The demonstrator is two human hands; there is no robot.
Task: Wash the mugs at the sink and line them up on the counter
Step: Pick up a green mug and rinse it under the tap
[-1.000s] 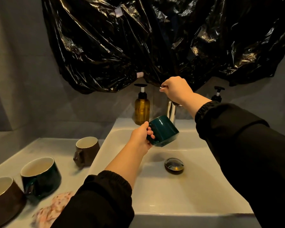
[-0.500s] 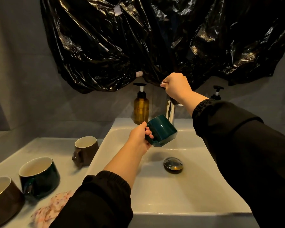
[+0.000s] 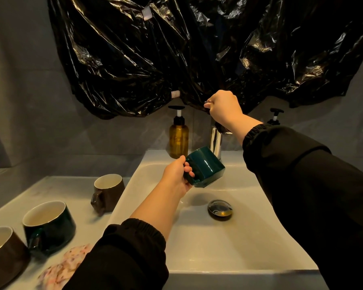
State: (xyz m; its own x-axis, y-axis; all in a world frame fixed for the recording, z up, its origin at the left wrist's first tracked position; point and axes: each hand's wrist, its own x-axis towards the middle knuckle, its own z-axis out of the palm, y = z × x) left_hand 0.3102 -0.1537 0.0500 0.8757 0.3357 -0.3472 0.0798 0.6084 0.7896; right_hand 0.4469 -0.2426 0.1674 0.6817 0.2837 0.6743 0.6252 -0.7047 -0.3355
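Observation:
My left hand (image 3: 177,176) grips the handle of a teal mug (image 3: 205,167), tilted with its mouth facing away, over the white sink basin (image 3: 228,243) just below the chrome tap (image 3: 216,143). My right hand (image 3: 224,107) is curled round the tap's lever at the top. No water stream shows. On the counter (image 3: 57,191) to the left stand three mugs upright: a brown mug (image 3: 108,192) beside the basin, a dark green mug (image 3: 49,227) nearer me, and another brown mug (image 3: 3,256) at the left edge.
An amber pump bottle (image 3: 178,139) stands behind the basin left of the tap; a second pump top (image 3: 276,116) shows behind my right arm. A round drain plug (image 3: 219,208) sits in the basin. A patterned cloth (image 3: 65,268) lies on the counter's front. Black plastic sheeting (image 3: 197,49) hangs above.
My right hand has lifted slightly with the tap lever. The teal mug in my left hand stays in nearly the same place under the tap.

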